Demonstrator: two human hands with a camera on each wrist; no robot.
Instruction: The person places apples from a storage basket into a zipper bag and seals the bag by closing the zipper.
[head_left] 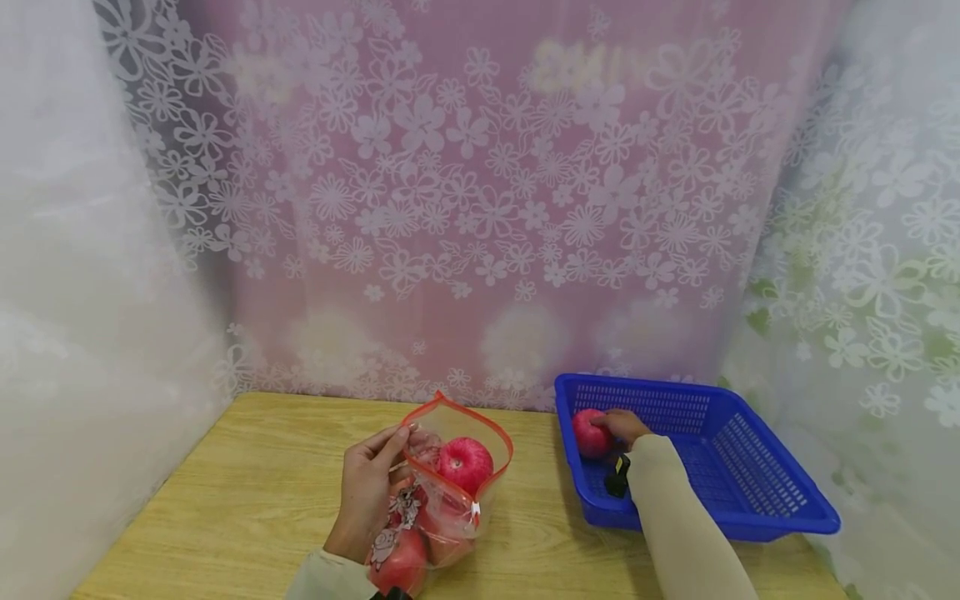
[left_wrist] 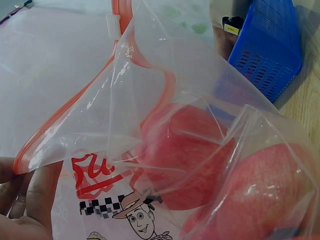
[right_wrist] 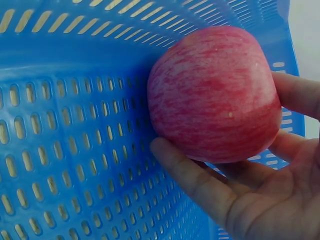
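Note:
My left hand pinches the red-edged rim of a clear zip bag and keeps its mouth spread apart. Several red apples lie inside the bag; the top apple shows through the opening. In the left wrist view, printed cartoon figures mark the bag, and a white zip slider sits on its rim. On the right, my right hand reaches into a blue plastic basket and grips an apple by the basket's left wall. Fingers and thumb curl around that apple in the right wrist view.
Both bag and basket stand on a light wood-grain table. A pinkish curtain with white flowers hangs behind it. Pale plastic sheets close in the left and right sides.

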